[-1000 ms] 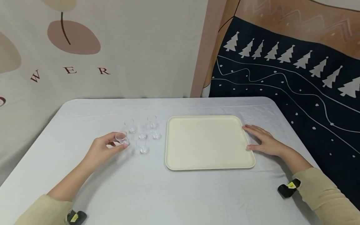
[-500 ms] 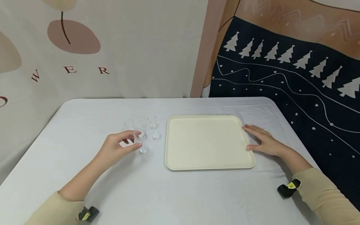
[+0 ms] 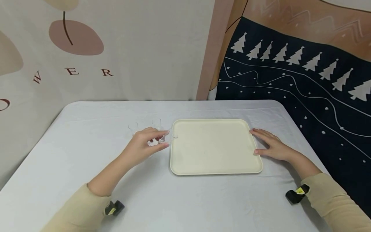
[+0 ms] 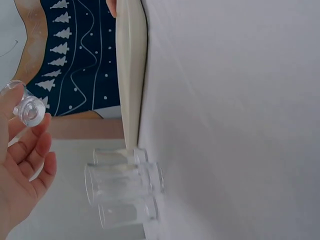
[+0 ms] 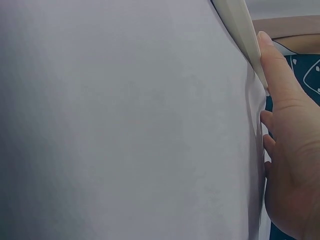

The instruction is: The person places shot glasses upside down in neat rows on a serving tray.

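Glass [image 4: 32, 111], one, clear: off the worktop [image 3: 203, 203], near 9 o'clock of the tray [image 3: 215, 146], apparently tipped with its mouth towards 3 o'clock; we cannot tell whether it touches the tray. Handling: we judge it light, stiff, slick and easily chipped; we favour a gentle pinch on the wall, clear of the lip.

Left grip [image 3: 145, 141]: thumb and fingers pinch the glass, parted by about its width; left forearm [image 3: 108, 177] lies towards 7 o'clock.

Right grip [image 3: 272, 145]: nothing enclosed, thumb and fingers spread, tips on the tray's edge at 3 o'clock; right forearm [image 3: 304, 164] lies towards 4 o'clock.

Other glasses [image 4: 122, 182]: at least three, upright, at the tray's 9 to 10 o'clock.
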### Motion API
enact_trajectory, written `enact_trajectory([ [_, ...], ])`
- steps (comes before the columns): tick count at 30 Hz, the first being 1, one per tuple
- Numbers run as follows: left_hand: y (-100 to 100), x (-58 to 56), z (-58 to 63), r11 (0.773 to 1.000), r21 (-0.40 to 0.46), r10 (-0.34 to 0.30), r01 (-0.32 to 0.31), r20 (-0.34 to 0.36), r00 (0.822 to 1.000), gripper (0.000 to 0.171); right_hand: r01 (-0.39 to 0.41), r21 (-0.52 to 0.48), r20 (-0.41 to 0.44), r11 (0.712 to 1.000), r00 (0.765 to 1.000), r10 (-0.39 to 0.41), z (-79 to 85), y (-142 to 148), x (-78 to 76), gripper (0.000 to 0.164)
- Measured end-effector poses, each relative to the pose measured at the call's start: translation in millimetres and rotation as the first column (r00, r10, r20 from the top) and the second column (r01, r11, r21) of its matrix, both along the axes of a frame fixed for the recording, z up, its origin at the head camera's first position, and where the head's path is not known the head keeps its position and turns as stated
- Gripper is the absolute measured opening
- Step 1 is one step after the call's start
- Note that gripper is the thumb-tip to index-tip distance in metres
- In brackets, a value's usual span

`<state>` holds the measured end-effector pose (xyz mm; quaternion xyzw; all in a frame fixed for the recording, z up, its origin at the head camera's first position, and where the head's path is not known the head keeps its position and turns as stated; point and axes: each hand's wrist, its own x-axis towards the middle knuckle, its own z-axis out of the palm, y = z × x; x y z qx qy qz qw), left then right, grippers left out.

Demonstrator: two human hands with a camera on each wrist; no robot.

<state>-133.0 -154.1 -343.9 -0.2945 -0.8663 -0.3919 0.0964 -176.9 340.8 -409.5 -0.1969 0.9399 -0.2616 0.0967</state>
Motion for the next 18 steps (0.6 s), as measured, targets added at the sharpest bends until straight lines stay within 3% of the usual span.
enact_trajectory([
  [8, 25, -7.0, 3.0, 0.998, -0.055, -0.004, 0.008, 0.073, 0.997, 0.042, -0.016, -0.011, -0.015, 1.000, 1.000, 0.016, 1.3, -1, 1.1, 0.080],
  [18, 57, -22.9, -9.7, 0.994, 0.109, -0.004, 0.000, 0.033, 0.999, 0.033, -0.038, -0.016, -0.029, 0.999, 0.999, 0.037, 1.5, 2, 1.9, 0.078],
])
